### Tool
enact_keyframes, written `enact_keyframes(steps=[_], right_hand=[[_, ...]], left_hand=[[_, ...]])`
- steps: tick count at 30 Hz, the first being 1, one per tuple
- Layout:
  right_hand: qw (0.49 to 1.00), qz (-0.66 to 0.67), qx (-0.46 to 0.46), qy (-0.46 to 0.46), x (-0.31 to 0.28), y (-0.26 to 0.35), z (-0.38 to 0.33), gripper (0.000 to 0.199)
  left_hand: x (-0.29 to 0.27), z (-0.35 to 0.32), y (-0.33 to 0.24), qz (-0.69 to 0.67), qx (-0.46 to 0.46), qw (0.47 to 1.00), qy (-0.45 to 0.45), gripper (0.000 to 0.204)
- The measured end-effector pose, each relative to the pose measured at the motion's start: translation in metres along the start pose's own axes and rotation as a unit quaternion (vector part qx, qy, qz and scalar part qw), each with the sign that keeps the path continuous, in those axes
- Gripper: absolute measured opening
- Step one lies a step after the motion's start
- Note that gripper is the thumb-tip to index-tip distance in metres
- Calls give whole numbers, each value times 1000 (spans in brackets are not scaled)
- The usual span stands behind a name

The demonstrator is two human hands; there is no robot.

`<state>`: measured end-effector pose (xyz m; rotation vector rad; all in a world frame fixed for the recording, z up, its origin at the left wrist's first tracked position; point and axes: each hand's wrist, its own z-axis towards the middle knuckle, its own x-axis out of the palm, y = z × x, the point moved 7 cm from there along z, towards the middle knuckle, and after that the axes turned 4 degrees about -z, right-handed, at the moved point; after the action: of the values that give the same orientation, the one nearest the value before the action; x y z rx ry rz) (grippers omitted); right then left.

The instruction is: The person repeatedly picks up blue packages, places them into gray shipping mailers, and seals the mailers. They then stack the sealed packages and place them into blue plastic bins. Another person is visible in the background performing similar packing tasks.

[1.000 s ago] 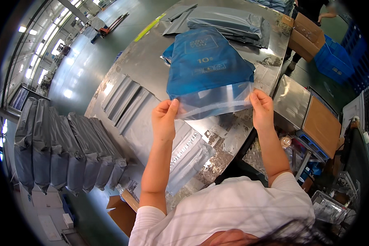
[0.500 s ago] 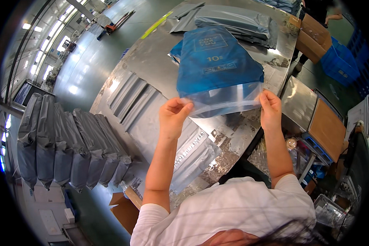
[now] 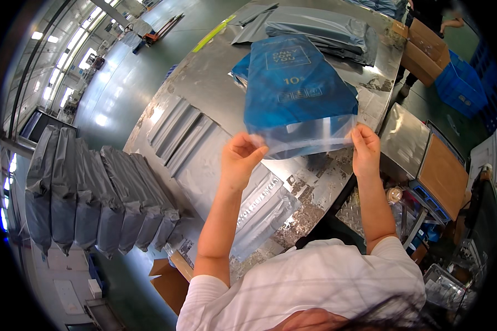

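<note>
A blue printed plastic bag [image 3: 292, 105] lies flat over the far middle of the metal table, its clear end strip [image 3: 315, 134] toward me. My left hand [image 3: 242, 160] has thumb and fingers closed at the strip's left corner. At the right corner, my right hand [image 3: 365, 150] pinches the edge between thumb and fingertips. The strip is stretched between the two hands. More blue packaging [image 3: 240, 69] peeks out under the bag's left side. Below my left hand, flat grey plastic mailing bags [image 3: 201, 165] cover the near left part of the table.
A pile of grey mailers [image 3: 320, 30] lies at the table's far side. Filled grey packages [image 3: 116, 204] stand in a row at left. To the right are a platform scale [image 3: 439, 176], a cardboard box [image 3: 425, 49] and a blue crate [image 3: 461, 85]; a person [image 3: 425, 11] stands behind.
My left hand has shifted slightly right along the strip's corner, its thumb now lower. The bag's clear strip looks a little slacker at left. My right hand has hardly moved.
</note>
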<state>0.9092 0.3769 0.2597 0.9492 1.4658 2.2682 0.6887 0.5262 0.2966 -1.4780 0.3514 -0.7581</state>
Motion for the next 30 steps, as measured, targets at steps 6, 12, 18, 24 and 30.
enact_keyframes(steps=[6,12,18,24,30], right_hand=[[987,-97,-32,-121,-70,-81,-39,18],[977,-182,28,-109,-103,-122,-40,38],[952,-102,284,-43,-103,-150,70,55],[916,-20,389,91,-55,-146,42,70],[895,187,398,68,-30,-133,-39,67]], left_hand=[[9,-24,90,41,-100,994,-10,6],[-41,-47,185,132,-155,979,-24,31],[-71,18,225,-108,-249,943,-193,64],[-12,36,185,-205,-254,945,19,71],[-21,-68,120,-15,-134,991,24,89]])
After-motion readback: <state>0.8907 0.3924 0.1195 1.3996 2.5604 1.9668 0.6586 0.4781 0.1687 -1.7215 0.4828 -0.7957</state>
